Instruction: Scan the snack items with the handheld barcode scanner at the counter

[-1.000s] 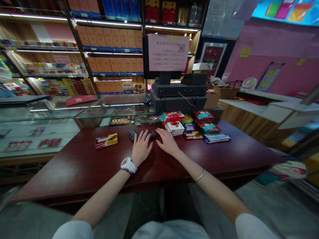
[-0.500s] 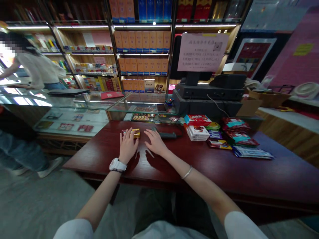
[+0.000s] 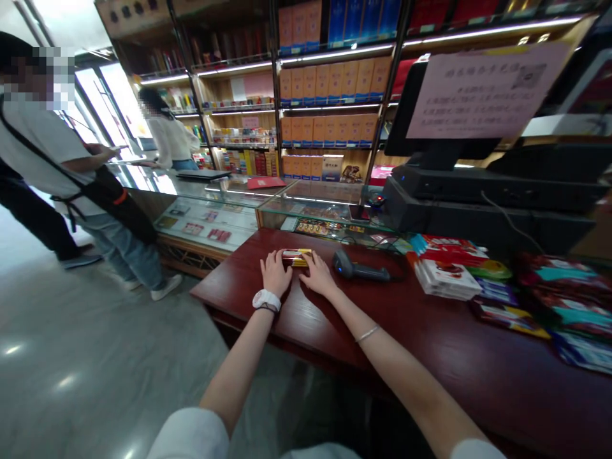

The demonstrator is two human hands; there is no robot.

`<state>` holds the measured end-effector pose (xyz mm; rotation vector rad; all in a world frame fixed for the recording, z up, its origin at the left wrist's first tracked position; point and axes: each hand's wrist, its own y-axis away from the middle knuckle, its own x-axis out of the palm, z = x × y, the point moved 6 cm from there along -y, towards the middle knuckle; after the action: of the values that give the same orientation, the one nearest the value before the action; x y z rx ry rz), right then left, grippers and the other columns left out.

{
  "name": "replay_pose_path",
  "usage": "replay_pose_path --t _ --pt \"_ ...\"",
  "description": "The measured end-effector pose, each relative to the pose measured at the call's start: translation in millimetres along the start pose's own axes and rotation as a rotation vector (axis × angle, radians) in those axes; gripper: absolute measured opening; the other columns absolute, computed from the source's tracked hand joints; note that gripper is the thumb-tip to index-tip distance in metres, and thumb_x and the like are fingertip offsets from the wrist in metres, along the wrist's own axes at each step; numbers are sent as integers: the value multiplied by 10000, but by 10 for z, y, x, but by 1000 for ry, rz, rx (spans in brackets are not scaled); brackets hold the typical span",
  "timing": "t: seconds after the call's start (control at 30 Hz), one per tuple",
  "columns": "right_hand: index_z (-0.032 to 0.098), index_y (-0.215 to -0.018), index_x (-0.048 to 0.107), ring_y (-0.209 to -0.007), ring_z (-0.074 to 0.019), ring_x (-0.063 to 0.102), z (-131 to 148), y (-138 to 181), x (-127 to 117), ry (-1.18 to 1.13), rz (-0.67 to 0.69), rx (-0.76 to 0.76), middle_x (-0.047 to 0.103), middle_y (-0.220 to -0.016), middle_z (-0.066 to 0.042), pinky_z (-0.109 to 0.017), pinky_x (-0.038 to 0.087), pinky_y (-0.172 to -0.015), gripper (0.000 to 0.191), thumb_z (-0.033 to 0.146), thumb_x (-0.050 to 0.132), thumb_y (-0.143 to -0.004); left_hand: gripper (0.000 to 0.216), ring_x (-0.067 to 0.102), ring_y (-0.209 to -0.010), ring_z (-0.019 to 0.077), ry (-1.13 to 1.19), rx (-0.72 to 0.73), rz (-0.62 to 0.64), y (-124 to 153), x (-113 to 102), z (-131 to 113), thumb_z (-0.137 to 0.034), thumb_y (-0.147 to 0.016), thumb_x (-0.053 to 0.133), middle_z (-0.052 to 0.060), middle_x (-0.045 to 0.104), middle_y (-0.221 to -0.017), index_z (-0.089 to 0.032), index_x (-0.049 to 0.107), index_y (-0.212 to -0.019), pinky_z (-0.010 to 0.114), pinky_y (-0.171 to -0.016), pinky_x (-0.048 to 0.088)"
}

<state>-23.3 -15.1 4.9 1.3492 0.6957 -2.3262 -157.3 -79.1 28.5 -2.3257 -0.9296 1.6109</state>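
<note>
A small stack of gold-and-brown snack packets lies on the dark red wooden counter in front of me. My left hand, with a white watch at its wrist, holds the left end of the stack. At the opposite end, the fingers of my right hand press in on the packets. Fingertips on both sides cover the ends of the stack. Just right of my right hand rests a black barcode scanner, which neither hand touches.
White boxes, red packages and several snack bags sit on the counter's right side. Behind stands a monitor with a paper notice. A glass display case borders the back. Other people stand at the left.
The view has turned left, bringing another person into sight. My right hand has moved from beside the packets onto their right end. The left hand has shifted to their left end.
</note>
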Motion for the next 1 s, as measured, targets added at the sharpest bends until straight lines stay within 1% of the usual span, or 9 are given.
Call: replay_pose_path --t 0.1,0.23,0.4,0.57,0.67,0.73,0.8,0.9,1.0 --pt "219 -1542 268 -1495 -362 221 -98 15 90 -3 55 22 152 -1636 -211 -556 246 -1162 778 333 614 -855 549 466 -1370 300 36 -53 46 25 62 53 -218 -831 570 184 530 -1426 -166 451 -1364 575 -1176 283" --pt "244 -1548 242 -1499 -333 223 -192 -1 158 -8 67 12 185 -1633 -198 -571 243 -1155 775 364 586 -864 550 508 -1335 287 119 -100 65 30 117 113 -230 -840 567 163 560 -1399 -205 424 -1371 603 -1155 296" --pt "247 -1549 240 -1492 -326 248 -196 -26 185 4 75 8 225 -1624 -188 -576 233 -1154 772 373 570 -863 541 502 -1338 301 139 -66 64 25 131 107 -218 -832 556 148 551 -1419 -216 452 -1363 621 -1169 260" --pt "226 -1548 257 -1492 -327 252 -191 -29 170 -21 107 27 259 -1613 -188 -568 223 -1164 789 366 594 -848 543 412 -1419 295 120 -64 91 14 163 107 -210 -829 568 158 519 -1456 -185 469 -1363 571 -1188 269" --pt "207 -1550 254 -1498 -324 233 -191 -21 157 -39 107 25 238 -1617 -199 -565 217 -1169 806 346 605 -838 524 395 -1429 306 141 -40 55 4 161 111 -189 -815 580 151 549 -1424 -184 500 -1333 556 -1169 315" --pt "191 -1554 246 -1503 -326 215 -184 -8 159 -54 107 15 219 -1620 -209 -561 210 -1174 815 337 603 -836 485 431 -1400 318 169 -16 5 -5 137 115 -179 -805 593 137 594 -1362 -193 538 -1287 546 -1147 352" --pt "208 -1557 238 -1506 -323 207 -166 9 158 -73 91 -4 217 -1624 -199 -572 207 -1171 809 334 591 -840 430 487 -1344 315 198 2 -53 -16 96 122 -180 -802 613 126 629 -1286 -197 575 -1230 521 -1121 391" --pt "255 -1555 240 -1503 -314 221 -123 37 121 -88 25 -31 243 -1623 -165 -591 213 -1163 781 312 563 -846 333 568 -1218 286 238 18 -126 -31 17 126 -206 -816 639 115 637 -1191 -197 610 -1148 476 -1060 451" --pt "244 -1544 280 -1495 -308 250 -60 76 32 -76 -63 -59 286 -1609 -151 -572 228 -1171 740 272 533 -848 276 601 -1115 257 263 10 -170 -42 -59 115 -232 -833 659 105 619 -1129 -196 618 -1104 434 -1002 485"
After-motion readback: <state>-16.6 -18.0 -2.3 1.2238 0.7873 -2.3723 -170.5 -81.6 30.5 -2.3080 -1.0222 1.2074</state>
